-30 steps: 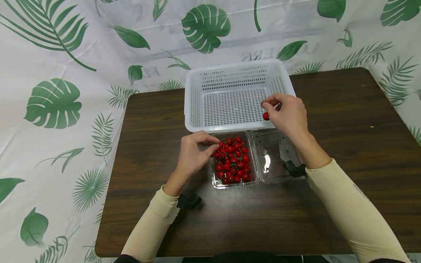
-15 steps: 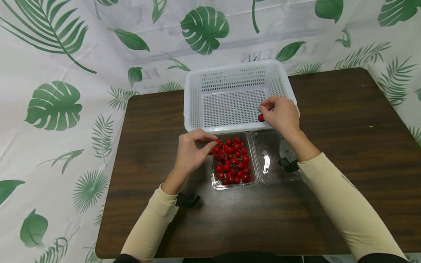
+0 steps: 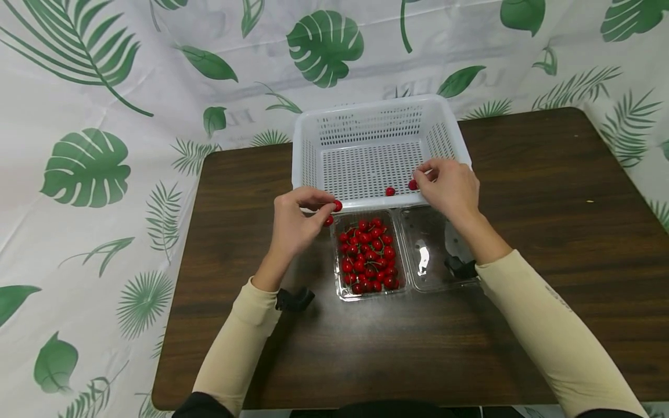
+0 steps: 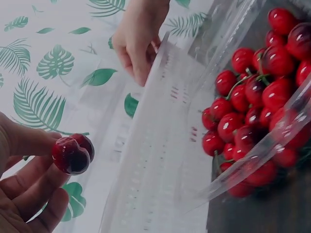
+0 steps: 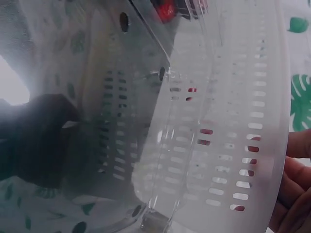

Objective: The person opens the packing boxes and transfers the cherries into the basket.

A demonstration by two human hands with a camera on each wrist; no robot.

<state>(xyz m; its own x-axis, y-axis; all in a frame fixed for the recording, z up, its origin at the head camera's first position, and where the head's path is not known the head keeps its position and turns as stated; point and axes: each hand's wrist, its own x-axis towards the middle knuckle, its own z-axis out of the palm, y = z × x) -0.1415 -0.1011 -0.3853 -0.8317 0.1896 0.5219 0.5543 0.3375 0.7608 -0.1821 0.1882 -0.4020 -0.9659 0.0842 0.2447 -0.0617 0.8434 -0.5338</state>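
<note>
My left hand (image 3: pixel 300 226) is just left of the basket's front rim, pinching a pair of red cherries (image 4: pixel 73 154) between thumb and fingertips. In the head view one cherry (image 3: pixel 337 205) shows at the fingertips, and another cherry (image 3: pixel 328 220) is just below. My right hand (image 3: pixel 450 187) reaches over the front right of the white slotted basket (image 3: pixel 305 157), thumb and fingers drawn together. A cherry (image 3: pixel 413 184) sits right at its fingertips. Another cherry (image 3: pixel 390 191) lies on the basket floor to the left. In the right wrist view the basket wall partly hides that hand's fingers (image 5: pixel 294 194).
A clear plastic clamshell box (image 3: pixel 360 297) full of cherries with green stems stands in front of the basket. Its open lid (image 3: pixel 434 255) lies to the right, under my right forearm. The brown wooden table (image 3: pixel 376 348) meets a leaf-print curtain (image 3: pixel 251 69) behind.
My left hand has lifted its cherries out of the box, up and leftward toward the basket rim. My right hand has lowered into the basket, and a cherry now lies on the floor left of it.
</note>
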